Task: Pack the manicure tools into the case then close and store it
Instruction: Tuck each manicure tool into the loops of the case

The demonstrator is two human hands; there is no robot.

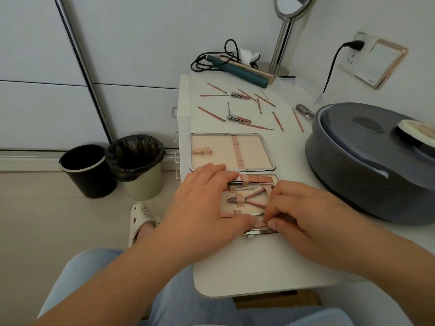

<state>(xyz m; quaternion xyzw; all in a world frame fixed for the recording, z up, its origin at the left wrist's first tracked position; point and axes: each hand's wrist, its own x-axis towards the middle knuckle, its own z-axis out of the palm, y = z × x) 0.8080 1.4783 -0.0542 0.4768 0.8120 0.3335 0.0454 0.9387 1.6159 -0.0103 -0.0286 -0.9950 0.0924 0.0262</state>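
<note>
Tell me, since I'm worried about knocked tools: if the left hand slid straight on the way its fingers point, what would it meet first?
Probably the cuticle nippers strapped in the open case. The left hand points right across the near half, towards the right hand. Depth is hard to judge.

One open case [231, 150], two nail clippers [238, 118], two bins [87, 171], one mirror [290, 5], two hands [207, 205].

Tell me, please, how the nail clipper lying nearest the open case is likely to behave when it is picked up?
The nail clipper looks like rigid metal, so probably stiff and fairly heavy for its size. Its raised lever may swing or fold when gripped. Its shiny finish suggests it could slip on the smooth white table if pushed.
</note>
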